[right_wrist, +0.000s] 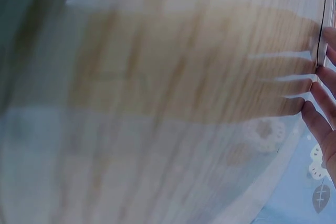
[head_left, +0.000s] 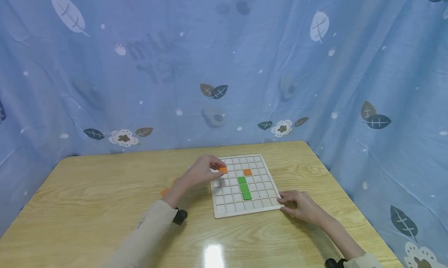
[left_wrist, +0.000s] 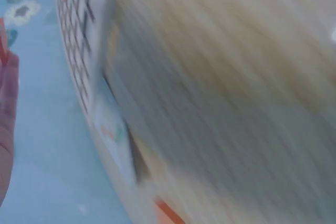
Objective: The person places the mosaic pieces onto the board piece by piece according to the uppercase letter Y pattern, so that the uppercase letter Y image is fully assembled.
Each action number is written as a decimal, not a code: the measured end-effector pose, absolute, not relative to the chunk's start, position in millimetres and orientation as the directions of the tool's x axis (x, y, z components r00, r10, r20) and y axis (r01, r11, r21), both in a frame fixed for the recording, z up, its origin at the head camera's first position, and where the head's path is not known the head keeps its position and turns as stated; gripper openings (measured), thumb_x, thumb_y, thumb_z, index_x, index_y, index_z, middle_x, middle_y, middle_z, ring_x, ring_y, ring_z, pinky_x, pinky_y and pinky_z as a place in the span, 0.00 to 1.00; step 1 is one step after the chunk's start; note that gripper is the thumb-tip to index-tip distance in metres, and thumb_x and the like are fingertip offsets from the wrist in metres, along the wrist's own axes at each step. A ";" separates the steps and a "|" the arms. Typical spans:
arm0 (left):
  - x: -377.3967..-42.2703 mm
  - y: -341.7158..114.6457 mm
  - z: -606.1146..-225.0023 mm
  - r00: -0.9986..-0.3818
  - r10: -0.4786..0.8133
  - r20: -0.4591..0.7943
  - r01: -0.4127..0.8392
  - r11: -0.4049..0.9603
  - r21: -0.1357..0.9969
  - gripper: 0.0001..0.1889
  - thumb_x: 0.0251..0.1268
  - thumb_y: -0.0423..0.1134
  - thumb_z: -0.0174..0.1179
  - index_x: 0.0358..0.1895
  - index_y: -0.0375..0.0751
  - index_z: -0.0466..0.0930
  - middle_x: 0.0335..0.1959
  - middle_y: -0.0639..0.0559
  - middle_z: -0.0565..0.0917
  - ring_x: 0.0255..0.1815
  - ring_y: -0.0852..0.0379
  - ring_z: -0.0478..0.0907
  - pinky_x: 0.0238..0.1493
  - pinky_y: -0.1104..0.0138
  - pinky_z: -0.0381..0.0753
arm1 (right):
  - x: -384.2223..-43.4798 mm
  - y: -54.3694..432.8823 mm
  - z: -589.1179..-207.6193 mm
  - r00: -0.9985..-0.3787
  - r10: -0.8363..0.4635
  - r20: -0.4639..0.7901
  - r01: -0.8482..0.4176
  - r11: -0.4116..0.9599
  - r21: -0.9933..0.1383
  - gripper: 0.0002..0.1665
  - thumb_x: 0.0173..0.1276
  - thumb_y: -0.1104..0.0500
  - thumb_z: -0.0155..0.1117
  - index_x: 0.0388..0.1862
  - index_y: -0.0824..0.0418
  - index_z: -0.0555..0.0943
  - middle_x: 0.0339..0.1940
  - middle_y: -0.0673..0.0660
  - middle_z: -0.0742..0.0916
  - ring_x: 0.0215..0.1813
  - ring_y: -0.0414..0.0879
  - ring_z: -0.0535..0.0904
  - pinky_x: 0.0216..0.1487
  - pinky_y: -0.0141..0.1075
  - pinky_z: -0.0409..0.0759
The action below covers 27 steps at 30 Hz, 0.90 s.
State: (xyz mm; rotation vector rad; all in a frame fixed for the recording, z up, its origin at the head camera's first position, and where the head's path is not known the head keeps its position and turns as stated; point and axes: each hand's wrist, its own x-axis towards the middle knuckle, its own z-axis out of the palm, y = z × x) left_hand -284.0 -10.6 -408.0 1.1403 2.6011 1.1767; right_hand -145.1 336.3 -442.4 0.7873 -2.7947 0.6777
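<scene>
My left hand [head_left: 204,170] pinches an orange square tile [head_left: 223,169] above the left part of a white gridded board [head_left: 240,212]. That tile [left_wrist: 3,43] appears at the left edge of the left wrist view, beside a finger. Green tiles [head_left: 244,188] form a short column on the grid, and another orange tile [head_left: 247,172] sits farther back. At the board's near right corner, my right hand [head_left: 299,206] rests its fingertips against the edge. In the right wrist view its fingers [right_wrist: 317,119] look fairly straight, partly cut off by the frame.
Loose orange tiles [head_left: 165,191] lie left of the board, partly hidden by the left forearm. A pale card [left_wrist: 113,129] with coloured marks lies beside the board, blurred. The wooden table [head_left: 105,198] is glossy, and a blue patterned curtain [head_left: 175,65] hangs behind it.
</scene>
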 end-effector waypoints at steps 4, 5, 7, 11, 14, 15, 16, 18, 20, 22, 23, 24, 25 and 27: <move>-291.9 27.2 -404.2 -0.724 0.643 0.248 0.617 0.444 0.650 0.11 0.61 0.37 0.66 0.46 0.39 0.85 0.41 0.49 0.85 0.40 0.55 0.82 0.43 0.69 0.81 | -143.5 339.5 -443.9 -0.851 -0.453 0.264 -0.524 0.765 -0.374 0.14 0.58 0.62 0.73 0.43 0.65 0.87 0.49 0.66 0.85 0.52 0.63 0.80 0.49 0.55 0.78; -293.7 36.3 -403.3 -0.725 0.643 0.246 0.614 0.443 0.653 0.12 0.61 0.37 0.66 0.46 0.38 0.85 0.41 0.48 0.85 0.41 0.54 0.82 0.43 0.68 0.81 | -143.4 339.9 -444.2 -0.855 -0.451 0.258 -0.518 0.769 -0.374 0.14 0.58 0.62 0.72 0.43 0.65 0.87 0.49 0.66 0.85 0.52 0.62 0.80 0.50 0.54 0.78; -297.4 52.9 -402.6 -0.733 0.637 0.238 0.604 0.449 0.658 0.13 0.62 0.38 0.65 0.48 0.37 0.85 0.43 0.47 0.85 0.42 0.53 0.82 0.43 0.68 0.81 | -143.6 340.4 -443.9 -0.859 -0.450 0.244 -0.511 0.775 -0.371 0.14 0.58 0.62 0.72 0.44 0.65 0.87 0.50 0.66 0.85 0.53 0.62 0.80 0.50 0.54 0.78; -305.7 80.6 -405.6 -0.772 0.599 0.212 0.566 0.495 0.659 0.14 0.63 0.40 0.64 0.51 0.39 0.84 0.45 0.48 0.85 0.45 0.53 0.80 0.45 0.66 0.80 | -145.1 340.4 -442.7 -0.866 -0.447 0.223 -0.500 0.779 -0.379 0.14 0.59 0.62 0.72 0.44 0.65 0.86 0.51 0.65 0.84 0.54 0.61 0.80 0.53 0.54 0.77; -312.2 94.7 -409.8 -0.797 0.572 0.194 0.535 0.520 0.666 0.15 0.64 0.40 0.63 0.53 0.40 0.83 0.48 0.48 0.84 0.47 0.53 0.79 0.45 0.65 0.80 | -146.9 340.3 -442.3 -0.865 -0.452 0.217 -0.502 0.775 -0.385 0.14 0.59 0.62 0.72 0.44 0.65 0.86 0.51 0.66 0.84 0.55 0.61 0.79 0.53 0.54 0.77; -314.4 98.7 -411.5 -0.802 0.567 0.187 0.526 0.523 0.671 0.16 0.65 0.40 0.63 0.53 0.39 0.83 0.48 0.48 0.84 0.48 0.53 0.79 0.46 0.64 0.79 | -147.2 340.2 -442.0 -0.864 -0.454 0.218 -0.504 0.773 -0.386 0.14 0.58 0.62 0.72 0.44 0.65 0.86 0.51 0.66 0.84 0.54 0.62 0.79 0.53 0.55 0.77; -316.4 102.4 -412.9 -0.806 0.565 0.179 0.519 0.526 0.674 0.16 0.65 0.40 0.62 0.53 0.40 0.83 0.49 0.48 0.84 0.48 0.53 0.79 0.46 0.64 0.79 | -147.3 340.5 -441.9 -0.863 -0.456 0.218 -0.505 0.772 -0.386 0.14 0.58 0.62 0.72 0.44 0.65 0.86 0.51 0.66 0.84 0.54 0.62 0.79 0.53 0.55 0.77; -320.4 108.7 -416.1 -0.818 0.552 0.160 0.492 0.528 0.693 0.16 0.65 0.40 0.62 0.54 0.39 0.83 0.49 0.48 0.84 0.49 0.53 0.78 0.47 0.64 0.79 | -147.7 341.2 -442.0 -0.860 -0.460 0.220 -0.510 0.770 -0.384 0.14 0.59 0.62 0.72 0.44 0.65 0.86 0.51 0.66 0.84 0.54 0.62 0.79 0.52 0.55 0.77; -323.6 113.0 -419.3 -0.840 0.526 0.134 0.448 0.531 0.719 0.15 0.65 0.39 0.63 0.53 0.40 0.83 0.49 0.49 0.83 0.48 0.54 0.78 0.47 0.65 0.79 | -148.3 340.7 -442.0 -0.862 -0.457 0.218 -0.506 0.770 -0.388 0.15 0.59 0.61 0.72 0.45 0.65 0.86 0.51 0.65 0.84 0.54 0.61 0.79 0.52 0.54 0.77; -325.8 116.5 -422.9 -0.856 0.504 0.118 0.409 0.520 0.750 0.14 0.65 0.37 0.63 0.52 0.39 0.84 0.49 0.48 0.83 0.47 0.54 0.78 0.46 0.65 0.79 | -148.8 340.4 -442.1 -0.865 -0.452 0.216 -0.501 0.769 -0.397 0.15 0.59 0.61 0.72 0.45 0.64 0.86 0.52 0.65 0.84 0.55 0.61 0.79 0.53 0.54 0.77; -326.7 117.9 -425.0 -0.863 0.493 0.106 0.388 0.514 0.765 0.14 0.64 0.37 0.63 0.51 0.39 0.84 0.48 0.48 0.83 0.46 0.54 0.78 0.46 0.66 0.79 | -148.9 340.1 -442.0 -0.868 -0.449 0.214 -0.497 0.769 -0.402 0.15 0.59 0.61 0.72 0.45 0.64 0.86 0.52 0.65 0.84 0.55 0.61 0.79 0.53 0.54 0.77; -327.6 119.4 -426.9 -0.868 0.486 0.099 0.373 0.509 0.776 0.13 0.64 0.36 0.64 0.50 0.39 0.84 0.48 0.48 0.83 0.45 0.55 0.78 0.45 0.66 0.79 | -148.8 340.0 -441.9 -0.871 -0.444 0.208 -0.490 0.771 -0.407 0.15 0.59 0.61 0.72 0.45 0.64 0.86 0.52 0.65 0.84 0.55 0.62 0.79 0.53 0.54 0.77; -328.1 121.0 -428.5 -0.871 0.481 0.097 0.365 0.502 0.784 0.13 0.63 0.35 0.64 0.49 0.39 0.85 0.47 0.48 0.83 0.44 0.55 0.78 0.44 0.66 0.79 | -148.5 339.8 -441.6 -0.874 -0.440 0.206 -0.486 0.772 -0.410 0.15 0.59 0.61 0.72 0.45 0.64 0.86 0.52 0.65 0.84 0.56 0.62 0.79 0.54 0.54 0.77; -329.3 124.8 -432.3 -0.868 0.486 0.099 0.365 0.492 0.790 0.12 0.62 0.34 0.64 0.48 0.37 0.85 0.46 0.47 0.83 0.44 0.54 0.78 0.44 0.67 0.79 | -147.7 340.2 -441.0 -0.875 -0.437 0.209 -0.484 0.771 -0.413 0.15 0.59 0.61 0.72 0.45 0.65 0.86 0.52 0.65 0.84 0.56 0.62 0.78 0.54 0.55 0.76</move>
